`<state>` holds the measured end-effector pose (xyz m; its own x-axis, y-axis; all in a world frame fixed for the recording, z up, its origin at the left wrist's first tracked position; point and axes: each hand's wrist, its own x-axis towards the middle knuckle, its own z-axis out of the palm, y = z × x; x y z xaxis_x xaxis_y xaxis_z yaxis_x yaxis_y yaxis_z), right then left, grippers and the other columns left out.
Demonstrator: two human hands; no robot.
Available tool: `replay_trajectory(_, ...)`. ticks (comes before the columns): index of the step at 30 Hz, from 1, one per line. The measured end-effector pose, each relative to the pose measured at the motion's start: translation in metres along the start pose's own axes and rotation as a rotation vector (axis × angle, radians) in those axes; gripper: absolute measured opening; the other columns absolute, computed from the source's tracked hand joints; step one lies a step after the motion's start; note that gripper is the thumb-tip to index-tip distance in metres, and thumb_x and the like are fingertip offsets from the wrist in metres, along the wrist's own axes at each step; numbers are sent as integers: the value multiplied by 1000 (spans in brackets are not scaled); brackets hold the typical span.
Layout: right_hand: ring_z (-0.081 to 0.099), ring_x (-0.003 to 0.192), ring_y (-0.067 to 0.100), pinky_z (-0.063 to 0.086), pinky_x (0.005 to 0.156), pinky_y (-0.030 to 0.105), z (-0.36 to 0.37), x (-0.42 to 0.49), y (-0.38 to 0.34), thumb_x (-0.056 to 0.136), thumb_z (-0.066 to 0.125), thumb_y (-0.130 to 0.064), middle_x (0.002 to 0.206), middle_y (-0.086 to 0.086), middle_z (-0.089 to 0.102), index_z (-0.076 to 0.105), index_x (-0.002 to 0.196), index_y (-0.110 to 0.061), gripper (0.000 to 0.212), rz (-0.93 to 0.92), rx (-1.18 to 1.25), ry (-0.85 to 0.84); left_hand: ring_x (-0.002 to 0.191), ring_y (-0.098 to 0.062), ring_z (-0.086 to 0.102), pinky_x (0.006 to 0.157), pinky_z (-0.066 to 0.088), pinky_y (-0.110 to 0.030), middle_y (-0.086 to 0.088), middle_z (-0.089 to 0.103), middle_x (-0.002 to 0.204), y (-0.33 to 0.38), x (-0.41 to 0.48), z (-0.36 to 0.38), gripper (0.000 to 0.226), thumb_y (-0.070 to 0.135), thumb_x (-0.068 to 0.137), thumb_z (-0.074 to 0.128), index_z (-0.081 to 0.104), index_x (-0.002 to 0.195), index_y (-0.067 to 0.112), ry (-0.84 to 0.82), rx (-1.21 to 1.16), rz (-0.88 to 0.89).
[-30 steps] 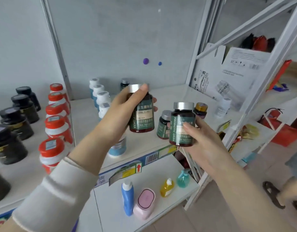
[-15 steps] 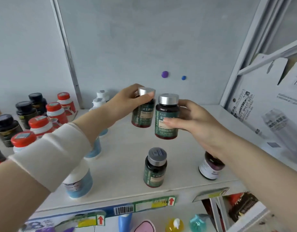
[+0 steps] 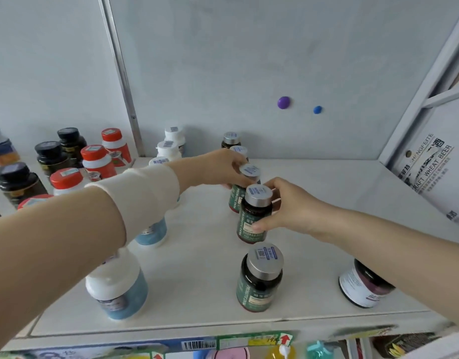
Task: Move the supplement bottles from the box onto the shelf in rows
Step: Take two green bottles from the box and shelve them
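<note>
Right hand [image 3: 291,209] around green bottle [image 3: 251,213]

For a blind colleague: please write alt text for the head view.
The left hand grips a silver-capped, green-labelled dark bottle upright at a white shelf, just behind a matching bottle in the right hand; a third matching bottle stands nearer the front. Blue white-capped bottles stand to the left.

A shop; barcode label [image 3: 198,345] fronts bottle-stocked shelf [image 3: 197,268].
</note>
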<state>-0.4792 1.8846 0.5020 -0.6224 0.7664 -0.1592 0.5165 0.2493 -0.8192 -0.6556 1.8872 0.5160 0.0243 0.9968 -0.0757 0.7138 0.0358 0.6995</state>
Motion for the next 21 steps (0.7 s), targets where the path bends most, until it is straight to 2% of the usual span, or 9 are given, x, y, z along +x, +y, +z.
replay_trajectory(3,50,81,2,42,65,15,3,3,0,68,81,-8,91,-12,49,42,109,-20,58,5,-45,-28,75,-6,60,67,52,-12,1,65,93,0,4,2,33,25,83,70,62,111,9,-31,41,-6)
replay_trajectory(5,47,79,-2,40,63,14,5,4,2,68,81,-8,90,-14,48,41,110,-20,59,4,-66,-39,83,-11,61,74,54,-18,-3,66,100,-1,5,4,38,24,82,71,60,115,7,-39,52,-11)
replay_trajectory(7,46,79,-4,39,64,13,5,3,4,67,82,-9,90,-15,48,41,110,-19,60,7,-79,-47,89,-15,61,82,54,-24,-8,65,108,0,5,6,40,21,81,72,59,117,7,-38,49,-18)
replay_trajectory(11,48,81,-2,40,68,12,6,0,9,66,83,-10,93,-14,49,42,114,-19,63,13,-94,-41,93,-17,61,86,54,-28,-10,65,112,-1,6,7,39,19,81,72,59,116,7,-42,38,-28)
replay_trajectory(15,50,93,8,41,77,20,8,-2,9,68,81,-12,103,-7,50,40,119,-17,66,10,-125,-45,95,-21,63,89,54,-34,-11,64,114,-1,7,6,41,22,81,72,58,117,8,-39,53,-43)
replay_trajectory(19,52,99,13,45,84,25,9,-2,10,69,81,-13,102,-7,51,41,114,-19,61,36,-108,-43,81,-7,56,76,52,-20,-3,57,108,2,5,8,47,20,82,71,52,123,9,-42,47,-44)
replay_trajectory(21,55,104,14,48,91,30,6,-4,11,68,82,-15,105,-6,52,42,113,-21,61,56,-93,-39,84,-7,54,73,47,-18,2,52,109,4,2,8,53,25,82,71,47,128,12,-9,113,-43)
